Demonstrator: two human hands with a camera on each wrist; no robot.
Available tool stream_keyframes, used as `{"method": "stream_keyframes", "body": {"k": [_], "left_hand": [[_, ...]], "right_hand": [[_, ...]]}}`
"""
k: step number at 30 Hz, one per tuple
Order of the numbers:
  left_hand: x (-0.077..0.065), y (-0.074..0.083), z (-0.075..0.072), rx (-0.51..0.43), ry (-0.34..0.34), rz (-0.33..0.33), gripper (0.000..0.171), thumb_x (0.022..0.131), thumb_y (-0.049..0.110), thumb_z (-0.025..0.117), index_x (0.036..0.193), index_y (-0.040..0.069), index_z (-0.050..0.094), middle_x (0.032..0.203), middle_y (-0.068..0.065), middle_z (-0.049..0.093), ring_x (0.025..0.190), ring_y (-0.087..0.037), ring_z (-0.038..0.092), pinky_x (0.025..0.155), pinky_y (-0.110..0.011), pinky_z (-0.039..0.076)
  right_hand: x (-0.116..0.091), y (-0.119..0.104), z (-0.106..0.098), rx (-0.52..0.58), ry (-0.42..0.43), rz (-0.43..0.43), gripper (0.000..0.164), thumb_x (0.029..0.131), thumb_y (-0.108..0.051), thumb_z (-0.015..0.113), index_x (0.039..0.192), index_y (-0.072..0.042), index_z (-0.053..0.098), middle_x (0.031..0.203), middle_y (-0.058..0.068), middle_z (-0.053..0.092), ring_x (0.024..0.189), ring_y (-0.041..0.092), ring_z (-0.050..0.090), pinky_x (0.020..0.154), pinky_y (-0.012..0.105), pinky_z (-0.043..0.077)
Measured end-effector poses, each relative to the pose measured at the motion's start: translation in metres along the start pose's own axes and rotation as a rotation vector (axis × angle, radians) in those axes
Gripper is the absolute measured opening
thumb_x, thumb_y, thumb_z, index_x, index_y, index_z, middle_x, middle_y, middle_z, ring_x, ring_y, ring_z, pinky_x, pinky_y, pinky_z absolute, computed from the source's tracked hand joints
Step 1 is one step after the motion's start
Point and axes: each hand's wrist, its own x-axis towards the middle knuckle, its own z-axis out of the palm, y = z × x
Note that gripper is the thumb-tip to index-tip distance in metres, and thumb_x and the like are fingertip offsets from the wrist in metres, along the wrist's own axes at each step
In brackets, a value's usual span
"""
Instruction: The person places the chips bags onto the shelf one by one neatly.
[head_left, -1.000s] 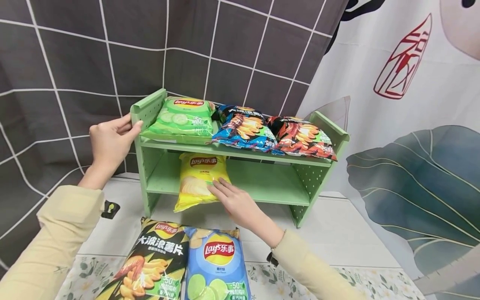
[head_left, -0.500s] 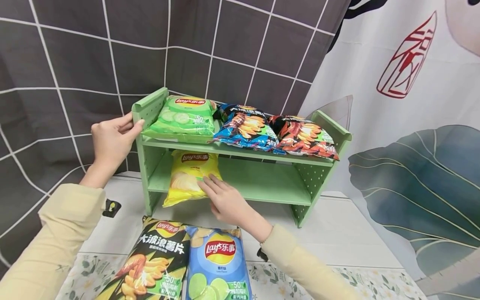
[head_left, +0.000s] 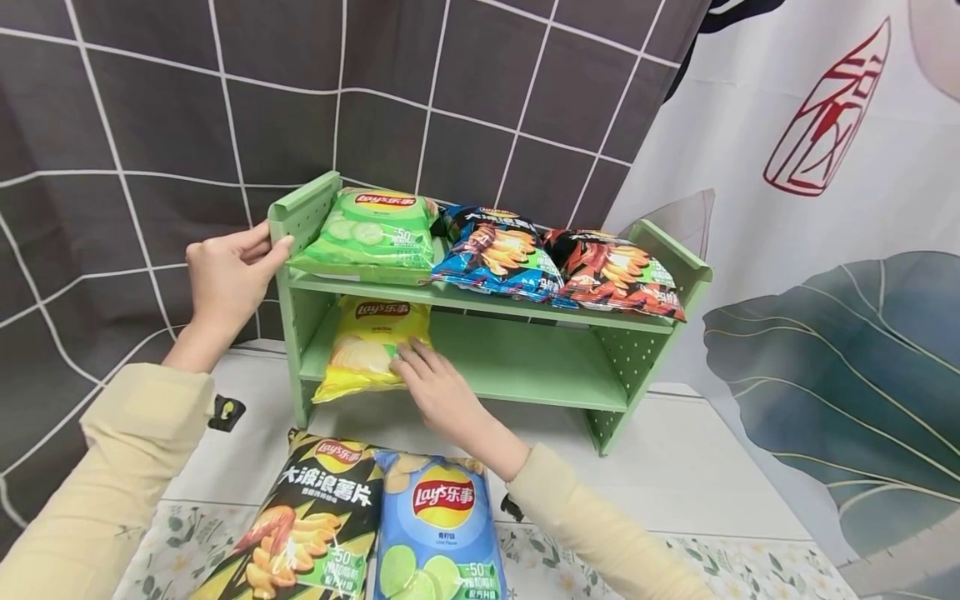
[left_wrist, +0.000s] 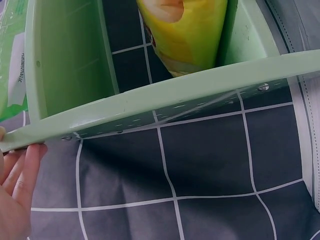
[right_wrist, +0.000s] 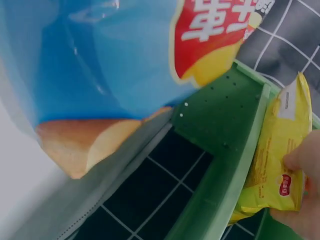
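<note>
A green two-tier shelf (head_left: 517, 358) stands against the curtain. My left hand (head_left: 231, 283) pinches the upper front edge of its left side panel; in the left wrist view, fingertips (left_wrist: 34, 155) show behind that edge. With my right hand (head_left: 442, 396) I hold a yellow bag of potato chips (head_left: 367, 354) at its right side, thumb underneath and fingers over the front. The bag lies tilted at the left end of the lower tier, its bottom sticking out past the front edge. The right wrist view shows the thumb on the yellow bag's back (right_wrist: 272, 155).
On the top tier lie a green chip bag (head_left: 375, 237), a dark blue one (head_left: 498, 254) and a red-black one (head_left: 615, 271). In front of the shelf, a black chip bag (head_left: 307, 517) and a light blue one (head_left: 442, 533) lie side by side on the table (head_left: 585, 483).
My right hand has moved the yellow chip bag leftward and farther back along the lower tier, toward the left panel. The left hand keeps its place on the shelf's panel.
</note>
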Motion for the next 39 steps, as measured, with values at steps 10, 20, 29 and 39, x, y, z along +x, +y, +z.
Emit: {"method": "stream_keyframes", "body": {"k": [10,20,29,39], "left_hand": [[0.001,0.003,0.000,0.004,0.000,0.012,0.035,0.083,0.017,0.072,0.112,-0.002,0.068,0.095,-0.025,0.068,0.068,0.037,0.041,0.063,0.009,0.036],[0.000,0.003,-0.001,0.002,0.001,0.005,0.034,0.082,0.017,0.073,0.112,0.001,0.069,0.095,-0.024,0.069,0.068,0.036,0.042,0.063,0.009,0.036],[-0.002,0.005,-0.001,-0.006,-0.001,0.005,0.033,0.083,0.016,0.073,0.113,0.001,0.069,0.095,-0.024,0.068,0.068,0.036,0.043,0.063,0.008,0.037],[-0.002,0.005,-0.001,-0.007,0.001,0.005,0.033,0.082,0.015,0.073,0.112,0.001,0.069,0.095,-0.025,0.068,0.068,0.036,0.042,0.062,0.008,0.037]], "right_hand": [[0.004,-0.005,0.002,-0.142,0.176,-0.046,0.035,0.092,-0.001,0.055,0.123,-0.014,0.062,0.103,0.000,0.059,0.097,0.016,0.056,0.090,0.029,0.050],[0.003,-0.008,0.002,-0.078,0.113,-0.025,0.044,0.089,0.004,0.059,0.129,-0.012,0.057,0.117,0.001,0.064,0.111,0.017,0.060,0.100,0.029,0.049],[-0.001,-0.013,0.002,-0.076,-0.125,-0.036,0.062,0.092,-0.025,0.061,0.147,-0.008,0.037,0.149,0.011,0.044,0.139,0.028,0.040,0.111,0.040,0.040],[-0.004,-0.015,-0.004,-0.011,-0.226,0.012,0.067,0.092,-0.011,0.055,0.152,-0.010,0.026,0.159,0.010,0.025,0.148,0.028,0.021,0.116,0.049,0.031]]}}
